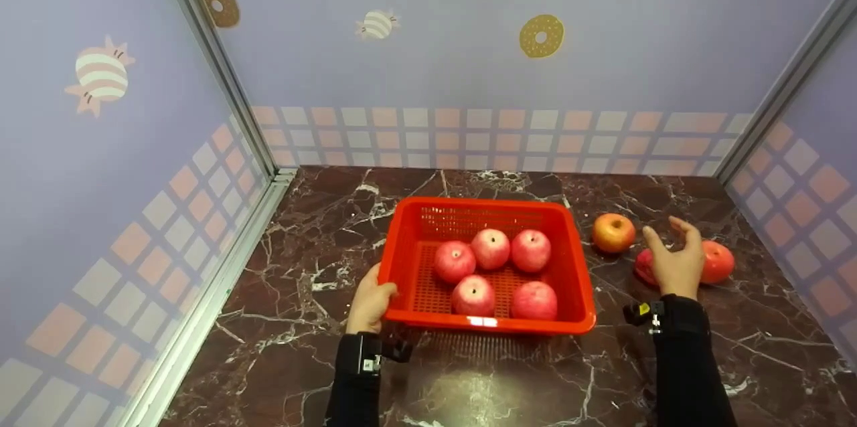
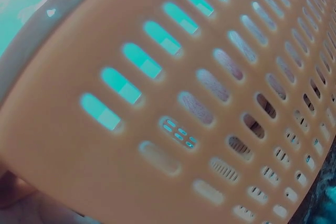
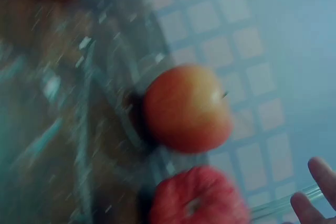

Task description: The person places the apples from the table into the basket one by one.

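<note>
My left hand (image 1: pixel 369 303) grips the left rim of a red plastic basket (image 1: pixel 581 280), its thumb over the edge. Several pinkish-red apples (image 1: pixel 474 295) sit inside the basket. The left wrist view is filled by the slotted basket wall (image 2: pixel 58 145). To the right, my right hand (image 1: pixel 677 266) hovers with thumb and fingers apart and nothing visible between them. A wrinkled red fruit (image 1: pixel 645 266) is partly hidden by this hand, and a smooth red one (image 1: pixel 718 262) shows on its other side. A yellow-red apple (image 1: pixel 614 233) lies between basket and hand.
The dark marbled tabletop (image 1: pixel 301 353) is bounded by a back wall (image 1: pixel 455 72) with printed sweets and checks. A left side panel (image 1: pixel 100 166) and a right side panel (image 1: pixel 820 166) stand along metal-framed corners.
</note>
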Tool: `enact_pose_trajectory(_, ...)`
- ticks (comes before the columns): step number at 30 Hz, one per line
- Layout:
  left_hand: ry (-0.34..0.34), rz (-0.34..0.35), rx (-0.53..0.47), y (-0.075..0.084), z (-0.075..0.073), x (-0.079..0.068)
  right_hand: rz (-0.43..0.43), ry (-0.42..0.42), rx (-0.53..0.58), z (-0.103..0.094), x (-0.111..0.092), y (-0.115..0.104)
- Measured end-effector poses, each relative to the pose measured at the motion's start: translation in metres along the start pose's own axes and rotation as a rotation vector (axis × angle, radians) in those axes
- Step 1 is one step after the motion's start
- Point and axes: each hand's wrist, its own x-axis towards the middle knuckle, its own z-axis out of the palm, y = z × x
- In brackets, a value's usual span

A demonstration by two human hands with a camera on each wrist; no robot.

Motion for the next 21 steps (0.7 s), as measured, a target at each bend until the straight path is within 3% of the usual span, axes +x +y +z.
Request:
enact_pose_trajectory(9,-0.004,-0.009,-0.014,-0.001,0.000,0.000,0.070,-0.138,-0.175,-0.007,-0.003,0.028)
enact_pose_trajectory(21,-0.001,-0.023,-0.003,-0.002,-0.002,0.001,-0.008,-0.213,-0.283,-0.007,0.000,0.052)
